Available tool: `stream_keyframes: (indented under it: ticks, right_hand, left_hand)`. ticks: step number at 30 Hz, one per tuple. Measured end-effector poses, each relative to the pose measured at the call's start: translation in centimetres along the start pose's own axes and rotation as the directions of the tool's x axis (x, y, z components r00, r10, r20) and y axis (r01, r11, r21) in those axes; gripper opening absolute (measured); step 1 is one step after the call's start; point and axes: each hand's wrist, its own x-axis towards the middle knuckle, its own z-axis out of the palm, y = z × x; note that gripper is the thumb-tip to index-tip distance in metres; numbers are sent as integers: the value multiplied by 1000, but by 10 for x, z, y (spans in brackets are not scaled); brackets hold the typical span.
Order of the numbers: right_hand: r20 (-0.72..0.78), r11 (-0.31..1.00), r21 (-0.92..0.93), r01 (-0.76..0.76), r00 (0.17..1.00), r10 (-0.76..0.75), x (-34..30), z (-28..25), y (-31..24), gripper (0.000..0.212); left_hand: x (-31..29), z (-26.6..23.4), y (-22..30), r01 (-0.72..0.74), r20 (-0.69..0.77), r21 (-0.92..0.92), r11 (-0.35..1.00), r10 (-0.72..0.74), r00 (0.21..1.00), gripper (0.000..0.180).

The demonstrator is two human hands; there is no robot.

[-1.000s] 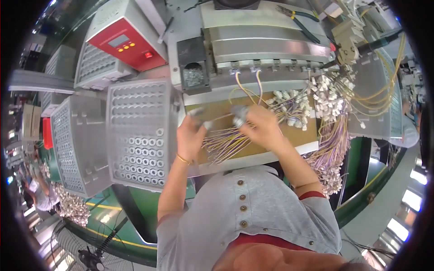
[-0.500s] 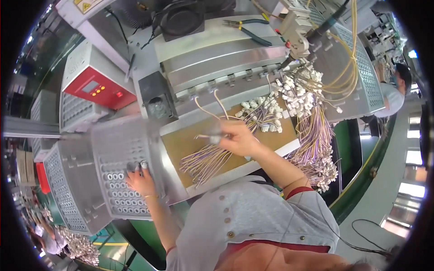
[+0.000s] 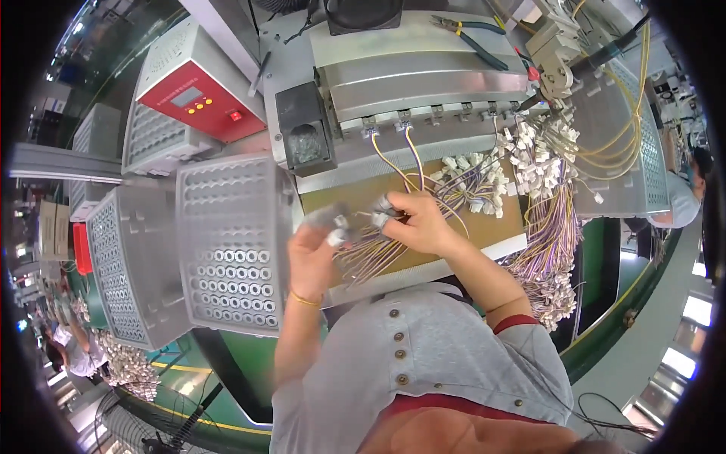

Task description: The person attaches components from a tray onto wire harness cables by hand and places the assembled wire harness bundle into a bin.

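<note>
My right hand (image 3: 420, 223), with grey covers on its fingertips, pinches a thin wire (image 3: 364, 214) whose end sticks out to the left. Facing it, my left hand (image 3: 311, 253) is raised with its fingers closed together; motion blurs the fingertips, and whatever lies between them cannot be made out. Beneath both hands, a bundle of purple, yellow and white wires (image 3: 370, 261) lies on a brown board (image 3: 321, 200). To the left stands a grey tray (image 3: 227, 197) whose nearer rows hold white ring-shaped parts (image 3: 234, 280).
Behind the board is a metal fixture (image 3: 423, 102) with small clips, two holding wires. Pliers (image 3: 480, 45) lie on top. A red-fronted control box (image 3: 204, 98) stands back left, beside a black box (image 3: 305, 129). White connectors (image 3: 473, 181) pile up at the right.
My left hand has left the ring parts in the tray and come right, close to my right hand. The view has shifted, and my right hand stays over the wires.
</note>
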Motion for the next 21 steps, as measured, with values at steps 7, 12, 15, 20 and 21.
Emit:
stream_keyframes:
  ticks: [7,12,15,20,21]
  right_hand:
    - [-11,986,69,-152,988,153,-3,-1,5,14]
    - [-15,990,63,-125,992,127,-3,-5,-3,14]
    - [13,993,-63,-101,995,102,-1,-12,-7,14]
    - [19,989,43,-142,990,141,-2,-18,-2,14]
    - [49,991,3,-137,989,137,-4,-17,-1,14]
  left_hand:
    - [1,21,2,-17,84,16,1000,16,996,36]
    - [-1,22,1,-93,138,43,995,86,987,38]
    - [-2,24,4,-113,155,64,991,102,983,38]
    - [-1,28,6,-99,142,73,992,88,986,39]
    - [-1,30,7,-82,150,62,995,72,986,38]
